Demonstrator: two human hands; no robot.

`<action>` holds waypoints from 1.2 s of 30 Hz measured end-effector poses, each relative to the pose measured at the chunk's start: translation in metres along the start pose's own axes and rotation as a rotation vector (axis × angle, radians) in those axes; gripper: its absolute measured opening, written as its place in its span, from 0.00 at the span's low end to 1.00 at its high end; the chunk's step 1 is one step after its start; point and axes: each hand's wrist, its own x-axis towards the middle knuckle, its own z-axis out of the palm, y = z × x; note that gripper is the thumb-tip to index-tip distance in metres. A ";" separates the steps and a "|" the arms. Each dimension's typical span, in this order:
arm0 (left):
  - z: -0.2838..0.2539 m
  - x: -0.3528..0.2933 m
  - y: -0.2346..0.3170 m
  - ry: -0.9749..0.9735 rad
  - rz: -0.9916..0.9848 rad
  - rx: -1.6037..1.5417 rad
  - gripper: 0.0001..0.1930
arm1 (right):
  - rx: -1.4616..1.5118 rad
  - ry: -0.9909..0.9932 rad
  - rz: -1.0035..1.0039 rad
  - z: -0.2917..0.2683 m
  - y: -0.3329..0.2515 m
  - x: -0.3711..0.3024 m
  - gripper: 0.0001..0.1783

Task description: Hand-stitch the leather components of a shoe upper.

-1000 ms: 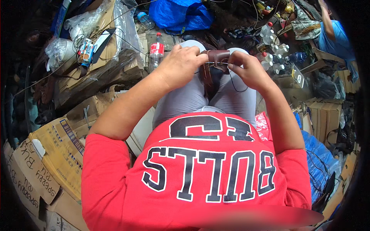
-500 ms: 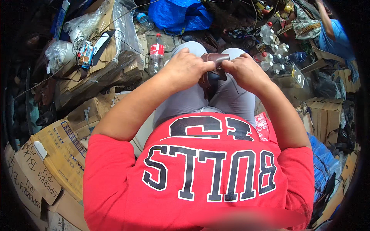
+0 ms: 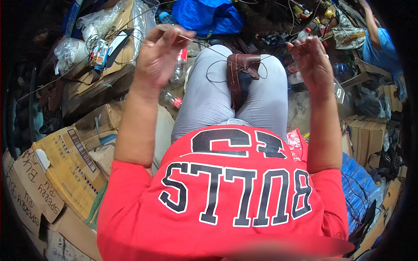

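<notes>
Head view is showing my left hand (image 3: 159,56) and my right hand (image 3: 314,63) hovering well apart, both lifted clear of the brown leather piece (image 3: 239,63). That piece is sitting between my knees, below and between the two hands, and neither of them is touching it. My left fingers are closing on a thin, pale, needle-like end, with dark cord (image 3: 207,73) trailing from it toward the leather. My right fingers are curling near another thin line, but they are blurring, so I cannot tell whether they are pinching it.

I am judging this as the step of drawing cord out through the leather to both sides, with the slack not yet taken up. The next move is probably calling for an even pull from both hands, keeping the loops from snagging.

The leather is looking smooth and slightly glossy, folding into a shoe-like shape with a curved upper edge, a row of pale stitches down its left side and a dark lining inside. The cord is looking thin and springy, bowing into a round loop on the left-hand side and a smaller curve on the right-hand side. Soft grey trousers (image 3: 204,91) are creasing beneath it. Beyond the hands, a crinkled blue sheet (image 3: 209,17) is bunching up, and a clear bottle (image 3: 179,71) is standing just beside my left wrist.
</notes>
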 end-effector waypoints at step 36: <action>0.052 0.005 -0.085 -0.589 -0.529 0.595 0.25 | -1.648 -0.348 0.207 -0.006 0.024 -0.028 0.29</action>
